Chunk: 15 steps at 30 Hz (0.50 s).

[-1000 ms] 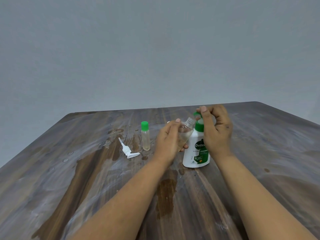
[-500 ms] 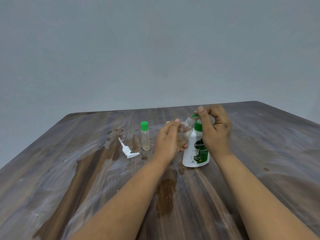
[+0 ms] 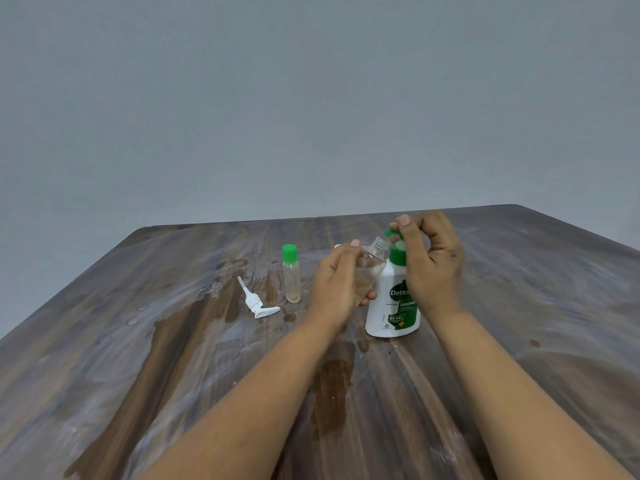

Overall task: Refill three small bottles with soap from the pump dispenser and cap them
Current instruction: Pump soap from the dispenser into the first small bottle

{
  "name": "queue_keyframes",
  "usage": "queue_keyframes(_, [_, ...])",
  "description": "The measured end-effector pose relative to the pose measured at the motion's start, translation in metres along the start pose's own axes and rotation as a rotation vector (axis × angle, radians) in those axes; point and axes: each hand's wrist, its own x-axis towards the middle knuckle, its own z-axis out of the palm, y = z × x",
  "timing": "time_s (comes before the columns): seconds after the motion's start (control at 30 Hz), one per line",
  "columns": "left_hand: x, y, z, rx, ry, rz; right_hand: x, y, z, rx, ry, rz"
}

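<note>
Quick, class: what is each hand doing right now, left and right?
Left hand: holding the small open bottle, tilted toward the pump spout.
Right hand: fingers curled over the pump head of the soap dispenser.

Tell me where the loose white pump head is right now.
In the head view the white pump head lies flat on the wooden table, just left of the capped small bottle and apart from both hands.

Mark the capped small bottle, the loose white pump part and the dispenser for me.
Small clear bottle with green cap (image 3: pixel 291 282), head view: middle of its clear body.
Loose white plastic pump head (image 3: pixel 257 303), head view: its collar, lying on the table.
White soap dispenser with green pump (image 3: pixel 387 306), head view: white front beside the label.
</note>
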Motion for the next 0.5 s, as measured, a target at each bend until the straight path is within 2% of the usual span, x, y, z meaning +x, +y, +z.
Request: queue_keyframes(0.5, [-0.0004, 0.0011, 0.0001, -0.007, -0.001, 0.005, -0.0008, 0.0017, 0.0008, -0.022, 0.014, -0.003])
